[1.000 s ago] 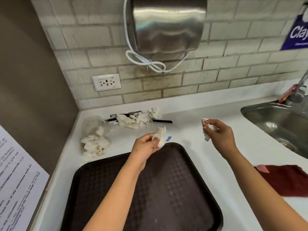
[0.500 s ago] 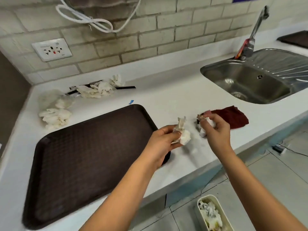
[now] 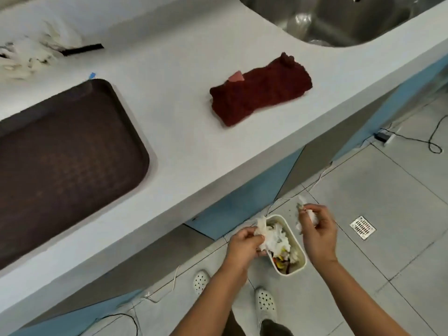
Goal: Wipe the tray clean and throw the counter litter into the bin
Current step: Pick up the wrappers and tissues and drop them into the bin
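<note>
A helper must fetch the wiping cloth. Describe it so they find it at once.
On the white counter, look between the brown tray and the steel sink. The cloth lies there crumpled, the only dark red thing, unlike the pale paper litter.

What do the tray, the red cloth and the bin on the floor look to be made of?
Tray: likely moulded plastic, dark brown, matte, with a fine grid texture and rounded rim. Red cloth: soft knitted or terry fabric, nubby and rumpled, with a pink tag. Bin: probably smooth cream plastic, thin even rim, holding crumpled paper.
</note>
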Demonstrator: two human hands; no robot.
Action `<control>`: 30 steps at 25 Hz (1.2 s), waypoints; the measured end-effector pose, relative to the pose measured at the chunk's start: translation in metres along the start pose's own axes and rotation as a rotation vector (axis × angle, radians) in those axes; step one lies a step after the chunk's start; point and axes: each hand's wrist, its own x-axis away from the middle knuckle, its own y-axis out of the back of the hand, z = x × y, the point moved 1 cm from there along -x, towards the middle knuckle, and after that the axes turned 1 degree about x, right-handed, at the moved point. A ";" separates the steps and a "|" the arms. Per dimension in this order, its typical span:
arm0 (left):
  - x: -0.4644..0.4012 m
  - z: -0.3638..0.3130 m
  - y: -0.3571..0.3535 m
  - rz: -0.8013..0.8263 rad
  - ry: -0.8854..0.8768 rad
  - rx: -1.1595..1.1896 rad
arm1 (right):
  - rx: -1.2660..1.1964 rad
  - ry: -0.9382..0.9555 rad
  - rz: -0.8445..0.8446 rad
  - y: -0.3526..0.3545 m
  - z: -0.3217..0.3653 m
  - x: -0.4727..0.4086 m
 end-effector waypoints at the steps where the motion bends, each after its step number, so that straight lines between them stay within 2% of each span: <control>1: -0.020 0.018 -0.004 -0.032 0.051 -0.013 | 0.071 -0.126 0.021 0.002 -0.034 0.003; 3: -0.061 0.051 -0.011 -0.053 0.129 -0.079 | 0.187 -0.381 0.028 0.006 -0.101 0.008; 5: -0.100 0.076 -0.020 -0.043 0.181 -0.113 | 0.258 -0.543 0.046 0.009 -0.155 0.009; 10: -0.188 0.119 -0.050 -0.067 0.206 -0.144 | 0.315 -0.662 0.092 0.004 -0.241 -0.006; 13: -0.243 0.147 -0.066 -0.103 0.209 -0.258 | 0.348 -0.669 0.075 0.000 -0.281 -0.023; 17: -0.278 0.178 -0.071 0.068 0.346 -0.296 | 0.286 -0.777 0.211 -0.005 -0.314 -0.031; 19: -0.274 0.182 -0.062 0.070 0.379 -0.289 | 0.303 -0.852 0.210 -0.002 -0.328 -0.026; 21: -0.264 0.181 -0.047 0.032 0.374 -0.296 | 0.359 -0.888 0.223 0.005 -0.334 -0.014; 25: -0.243 0.154 -0.025 0.038 0.265 -0.339 | 0.425 -0.829 0.260 0.004 -0.311 0.006; 30: -0.175 0.083 -0.031 0.028 0.078 -0.277 | 0.302 -0.541 0.319 -0.012 -0.205 0.006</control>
